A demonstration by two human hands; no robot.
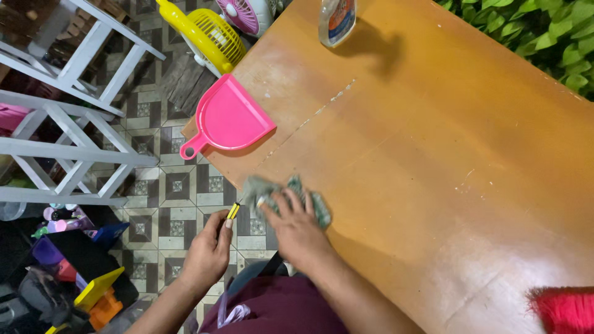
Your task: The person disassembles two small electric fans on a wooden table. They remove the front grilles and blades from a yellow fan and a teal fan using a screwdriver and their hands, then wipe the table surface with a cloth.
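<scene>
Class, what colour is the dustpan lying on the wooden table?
The dustpan is pink, handle included. It shows in the head view, near the table's corner.

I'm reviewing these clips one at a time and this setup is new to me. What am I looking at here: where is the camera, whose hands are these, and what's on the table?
There is no machine here: one camera worn on a person's head looks down at their own two bare hands. The right hand presses a greenish cloth onto the edge of a wooden table. The left hand, off the table above the tiled floor, pinches a small yellow and black object; I cannot tell what it is. On the table lie a pink dustpan, a clear bottle at the far edge, and something red and bristly at the lower right corner.
</scene>
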